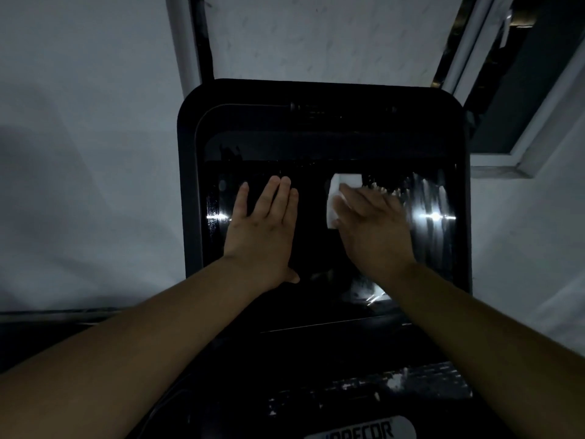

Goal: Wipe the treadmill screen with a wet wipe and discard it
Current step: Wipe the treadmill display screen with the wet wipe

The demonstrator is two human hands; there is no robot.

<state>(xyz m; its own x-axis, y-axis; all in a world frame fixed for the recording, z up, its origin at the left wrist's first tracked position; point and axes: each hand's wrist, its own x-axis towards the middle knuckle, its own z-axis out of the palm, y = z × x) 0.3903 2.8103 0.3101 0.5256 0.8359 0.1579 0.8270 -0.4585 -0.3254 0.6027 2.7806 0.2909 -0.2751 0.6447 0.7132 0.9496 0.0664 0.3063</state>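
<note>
Screen: the glossy black rectangular treadmill screen [316, 217] is seen upright in a dark rounded frame, before a pale wall
Left hand: the left hand [262, 229] is laid flat on the screen's left half, fingers spread apart, nothing held
Right hand: the right hand [370, 229] is pressed on the right half, its grip flattened on the wipe
Wipe: the white folded wet wipe [337, 198] is pinned against the glass under the fingertips
Streaks: wet-looking smears are seen right of the wipe, perhaps only glare
Window: a white-framed window [519, 122] is set at upper right
</note>
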